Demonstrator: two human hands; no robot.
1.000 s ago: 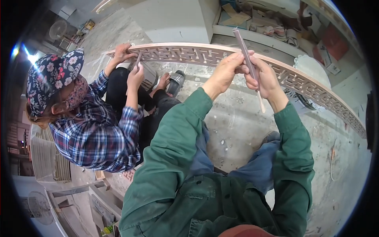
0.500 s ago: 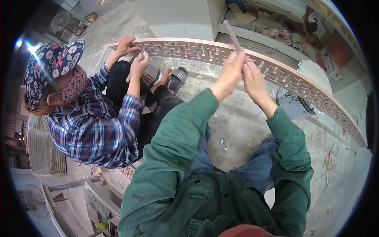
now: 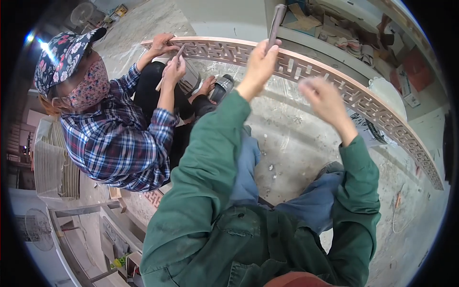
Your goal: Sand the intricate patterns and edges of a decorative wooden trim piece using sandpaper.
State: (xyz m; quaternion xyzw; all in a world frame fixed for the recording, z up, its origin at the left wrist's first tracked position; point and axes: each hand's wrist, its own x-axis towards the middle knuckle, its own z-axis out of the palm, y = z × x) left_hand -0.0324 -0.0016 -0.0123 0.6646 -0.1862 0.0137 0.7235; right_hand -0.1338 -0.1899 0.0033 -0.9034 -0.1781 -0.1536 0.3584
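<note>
A narrow grey-brown stick (image 3: pixel 276 24) stands tilted upward in my left hand (image 3: pixel 258 67), whose fingers are wrapped round its lower end. This hand is at the near side of a long fretwork panel (image 3: pixel 344 90), pale reddish-brown with geometric cut-outs, that curves across the view. My right hand (image 3: pixel 327 100) is apart from the left, close to the panel's near side. Motion smears its fingers, so I cannot make out whether they hold anything.
At my left a seated co-worker rests one hand (image 3: pixel 163 44) on the panel and holds a thin stick (image 3: pixel 178 55) in the other. White buckets (image 3: pixel 366 126) are under the panel. A wooden frame (image 3: pixel 86 210) is at lower left, and cluttered shelving (image 3: pixel 325 40) is beyond the panel.
My hands, close together before, are now apart. The left has moved left and up with the stick, which now stands more upright; the right has moved right and down.
</note>
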